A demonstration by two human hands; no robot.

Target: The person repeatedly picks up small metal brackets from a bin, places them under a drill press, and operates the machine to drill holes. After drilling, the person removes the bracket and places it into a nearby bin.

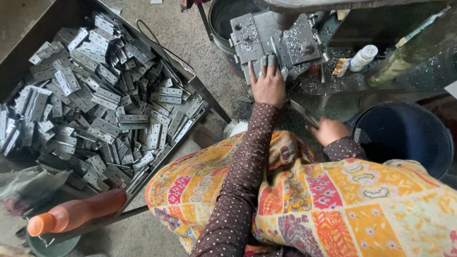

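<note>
Left arm's stretched way out in front, dotted brown sleeve down to the wrist, left hand (267, 84) palm down with the fingers (266, 62) together and pointing away, a ring on one, tips grey with grime. Right hand (329, 131) sits lower and closer to the body, curled into a loose fist, knuckles up, forearm bent in, wrist just poking out of the sleeve.

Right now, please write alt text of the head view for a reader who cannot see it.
A person's left hand presses on a grey metal machine plate strewn with shavings, while the right hand holds a flat metal piece over a dark blue bucket. A tray of grey metal hinges lies left.
</note>
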